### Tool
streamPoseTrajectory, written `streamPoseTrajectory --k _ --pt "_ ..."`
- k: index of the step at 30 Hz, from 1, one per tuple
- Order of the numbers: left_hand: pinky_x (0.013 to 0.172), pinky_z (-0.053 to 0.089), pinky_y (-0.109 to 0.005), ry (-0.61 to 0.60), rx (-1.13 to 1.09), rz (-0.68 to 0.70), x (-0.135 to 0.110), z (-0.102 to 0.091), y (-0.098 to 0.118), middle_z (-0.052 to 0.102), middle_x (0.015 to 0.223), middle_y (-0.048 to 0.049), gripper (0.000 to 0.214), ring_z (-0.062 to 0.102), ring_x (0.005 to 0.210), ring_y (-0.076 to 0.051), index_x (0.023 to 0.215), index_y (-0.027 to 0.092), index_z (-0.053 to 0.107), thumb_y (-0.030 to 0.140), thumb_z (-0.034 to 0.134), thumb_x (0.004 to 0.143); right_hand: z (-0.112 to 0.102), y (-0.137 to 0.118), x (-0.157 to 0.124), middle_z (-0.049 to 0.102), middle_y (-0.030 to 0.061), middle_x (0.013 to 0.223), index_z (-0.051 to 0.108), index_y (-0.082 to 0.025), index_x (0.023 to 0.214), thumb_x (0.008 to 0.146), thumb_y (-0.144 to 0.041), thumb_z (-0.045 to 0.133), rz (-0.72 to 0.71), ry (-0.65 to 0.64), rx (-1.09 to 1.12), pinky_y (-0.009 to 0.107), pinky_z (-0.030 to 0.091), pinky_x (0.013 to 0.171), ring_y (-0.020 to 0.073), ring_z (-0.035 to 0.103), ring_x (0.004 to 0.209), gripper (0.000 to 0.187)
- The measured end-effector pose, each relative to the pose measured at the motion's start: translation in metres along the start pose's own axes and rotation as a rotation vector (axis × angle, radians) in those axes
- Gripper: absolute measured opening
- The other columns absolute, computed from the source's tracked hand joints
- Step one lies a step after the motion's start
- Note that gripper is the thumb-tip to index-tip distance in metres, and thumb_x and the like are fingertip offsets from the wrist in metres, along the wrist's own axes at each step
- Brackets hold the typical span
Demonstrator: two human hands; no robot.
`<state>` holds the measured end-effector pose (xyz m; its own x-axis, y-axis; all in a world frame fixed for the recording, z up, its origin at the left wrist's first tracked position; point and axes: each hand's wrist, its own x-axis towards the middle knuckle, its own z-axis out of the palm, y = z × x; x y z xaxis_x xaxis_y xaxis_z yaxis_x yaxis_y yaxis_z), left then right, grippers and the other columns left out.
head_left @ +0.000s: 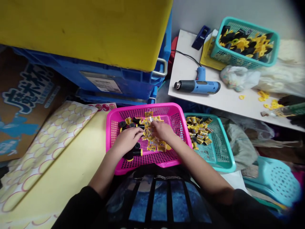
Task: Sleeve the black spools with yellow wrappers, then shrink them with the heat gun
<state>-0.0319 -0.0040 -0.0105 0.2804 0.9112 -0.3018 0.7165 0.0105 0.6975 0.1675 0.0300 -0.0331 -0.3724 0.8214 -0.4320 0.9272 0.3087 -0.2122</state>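
Observation:
Both hands are inside a pink plastic basket (187,135). My left hand (128,139) is over the black parts with yellow rings (133,153), its thumb and fingers drawn together near a black piece; whatever lies between the fingertips is hidden. At the middle of the basket my right hand (163,129) has its fingers curled onto a pile of yellow printed plastic sleeves (152,144), pinching one at the top of the pile. More black parts lie along the basket's left side, partly covered by my left hand and forearm.
To the right, a teal basket (222,140) holds yellow-wrapped pieces (199,130). A blue heat gun (207,86) lies on a white table (183,68), with another teal basket (244,58) of black and yellow parts behind. Blue crates (133,86) stand ahead; sticker sheets (54,140) lie left.

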Motion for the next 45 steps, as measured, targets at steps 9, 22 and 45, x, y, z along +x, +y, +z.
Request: streamPoseTrajectory --k 9,22,45 --pt "0.092 0.047 -0.033 -0.042 0.029 0.040 -0.002 0.003 0.008 0.072 0.109 -0.0041 0.026 0.066 0.102 -0.022 0.104 0.022 0.069 0.029 0.048 0.091 0.019 -0.021 -0.029 0.065 0.0172 0.111 0.065 -0.013 0.101 0.081 -0.022 0.066 -0.070 -0.125 0.062 0.037 0.045 0.087 0.0304 0.058 0.107 0.022" --pt "0.070 0.053 -0.028 0.126 -0.946 -0.114 0.000 0.032 0.026 0.065 0.078 0.0009 0.045 0.064 0.071 -0.013 0.103 0.017 0.053 0.024 0.076 0.065 0.018 -0.023 -0.037 0.052 -0.0067 0.071 0.051 -0.024 0.105 0.072 -0.031 0.075 0.052 0.244 1.809 0.022 0.042 0.058 0.0079 0.050 0.059 0.041" --pt "0.061 0.055 -0.023 0.630 -1.185 -0.171 -0.003 -0.015 -0.002 0.072 0.068 -0.0019 0.030 0.065 0.059 -0.011 0.079 0.013 0.074 0.032 0.085 0.059 0.021 -0.070 -0.011 0.064 0.0180 0.112 0.057 -0.015 0.115 0.081 -0.048 0.063 -0.190 -0.180 0.347 0.042 0.048 0.082 0.0318 0.063 0.100 0.048"
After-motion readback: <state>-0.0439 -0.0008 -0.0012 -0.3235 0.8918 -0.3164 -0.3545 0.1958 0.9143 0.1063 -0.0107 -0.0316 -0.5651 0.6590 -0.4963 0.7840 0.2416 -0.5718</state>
